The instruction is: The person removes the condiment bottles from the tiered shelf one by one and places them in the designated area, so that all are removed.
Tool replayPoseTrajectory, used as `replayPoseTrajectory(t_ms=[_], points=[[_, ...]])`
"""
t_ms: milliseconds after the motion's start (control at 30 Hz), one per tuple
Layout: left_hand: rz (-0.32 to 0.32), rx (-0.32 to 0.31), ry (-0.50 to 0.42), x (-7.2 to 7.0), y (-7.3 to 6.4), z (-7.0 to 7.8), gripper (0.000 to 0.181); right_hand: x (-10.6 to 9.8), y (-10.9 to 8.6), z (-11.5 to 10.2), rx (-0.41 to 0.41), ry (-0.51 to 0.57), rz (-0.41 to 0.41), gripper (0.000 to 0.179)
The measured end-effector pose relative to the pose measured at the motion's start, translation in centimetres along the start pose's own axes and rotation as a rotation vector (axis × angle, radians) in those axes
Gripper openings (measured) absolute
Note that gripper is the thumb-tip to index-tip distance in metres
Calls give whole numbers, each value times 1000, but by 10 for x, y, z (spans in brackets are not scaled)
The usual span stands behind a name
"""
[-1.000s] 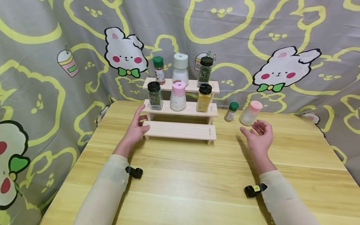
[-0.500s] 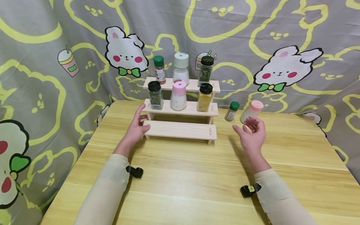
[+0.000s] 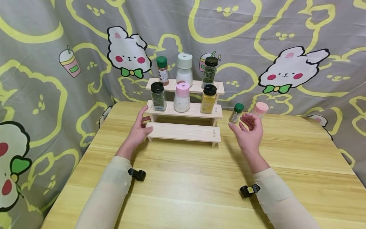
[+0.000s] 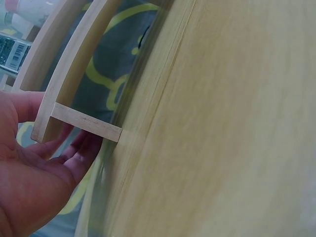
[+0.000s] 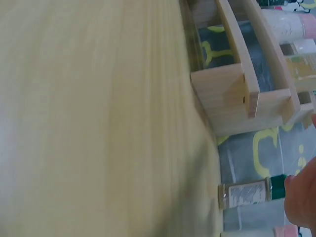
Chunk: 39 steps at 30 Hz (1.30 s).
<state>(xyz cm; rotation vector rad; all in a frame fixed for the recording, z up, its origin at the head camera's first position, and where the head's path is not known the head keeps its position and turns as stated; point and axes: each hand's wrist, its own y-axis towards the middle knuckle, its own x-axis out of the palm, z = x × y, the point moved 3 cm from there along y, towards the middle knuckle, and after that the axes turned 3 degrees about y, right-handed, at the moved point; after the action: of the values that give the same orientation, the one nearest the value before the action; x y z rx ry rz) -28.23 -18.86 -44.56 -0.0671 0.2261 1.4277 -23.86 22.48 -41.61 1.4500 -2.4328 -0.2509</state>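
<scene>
Jar [image 3: 235, 117], the green-topped one, on table [image 3: 183, 181] right of rack [image 3: 183, 132] // your right hand [image 3: 250, 135] slid left, loose, holding nothing, so it's nearest now // your left hand [image 3: 138, 132] grips the rack

The little shelf [image 3: 183, 132] is pale wood, smooth and dull. The table [image 3: 186, 187] looks like smooth wood with a soft shine. By its back edge, the small jar [image 3: 235, 117] looks see-through, with a green plastic lid [image 3: 238, 107] and a paper-like label [image 5: 247, 193]. The curtain [image 3: 171, 19] is wrinkly cloth.
</scene>
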Motion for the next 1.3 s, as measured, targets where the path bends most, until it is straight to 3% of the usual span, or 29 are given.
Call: replayPoseTrajectory(t_ms=[200, 433, 800, 1300], points=[[-2, 7, 8, 1, -1, 1, 89, 15, -1, -9, -16, 37, -57, 62], [-25, -25, -11, 4, -11, 28, 85, 36, -2, -19, -36, 48, -93, 63], [-24, -15, -9, 4, -11, 31, 83, 71, 2, -34, -70, 85, -144, 63], [-23, -12, -9, 3, -10, 29, 84, 98, 13, -32, -16, -14, -156, 73]])
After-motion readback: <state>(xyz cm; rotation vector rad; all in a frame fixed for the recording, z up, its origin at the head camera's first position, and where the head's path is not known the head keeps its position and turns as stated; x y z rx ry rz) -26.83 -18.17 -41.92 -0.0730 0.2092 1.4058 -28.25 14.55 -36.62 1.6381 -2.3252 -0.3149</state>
